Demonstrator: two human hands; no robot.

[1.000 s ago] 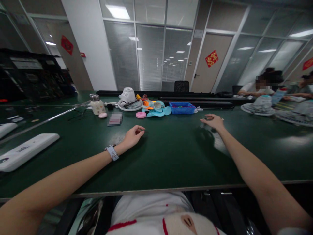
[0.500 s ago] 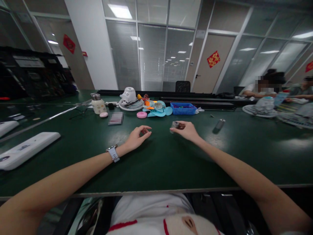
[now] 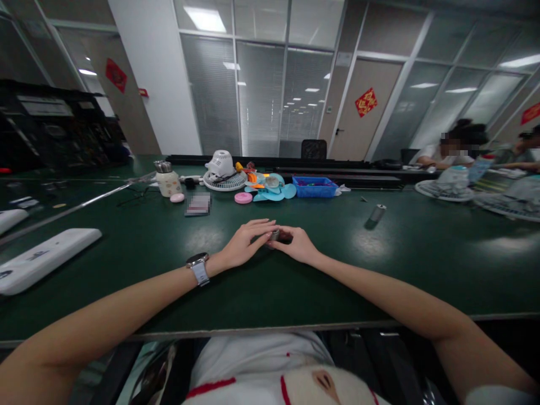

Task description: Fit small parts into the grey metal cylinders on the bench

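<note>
Between my two hands stands a short grey cylinder (image 3: pixel 274 235), shaped like a thick battery; the fingers cover much of it. My right hand (image 3: pixel 297 244) grips it from the right, thumb in front and fingers behind. From the left, my left hand (image 3: pixel 247 242) has its thumb and fingertips closed around the same piece. On that wrist is a watch (image 3: pixel 199 269) with a pale strap. A second grey cylinder (image 3: pixel 378 212) stands on the dark green table (image 3: pixel 270 298), to the right of my hands.
Beyond my hands lie a pink round piece (image 3: pixel 243 198), light-blue fan blades (image 3: pixel 276 192), a blue basket (image 3: pixel 315 187) and a white fan part (image 3: pixel 221 169). A patterned bottle (image 3: pixel 167 181) stands farther left, a long white casing (image 3: pixel 50 260) nearer. People sit at the far right.
My right hand has brought the cylinder left and toward me. My left hand has moved slightly right, and its fingers have closed on the cylinder.
</note>
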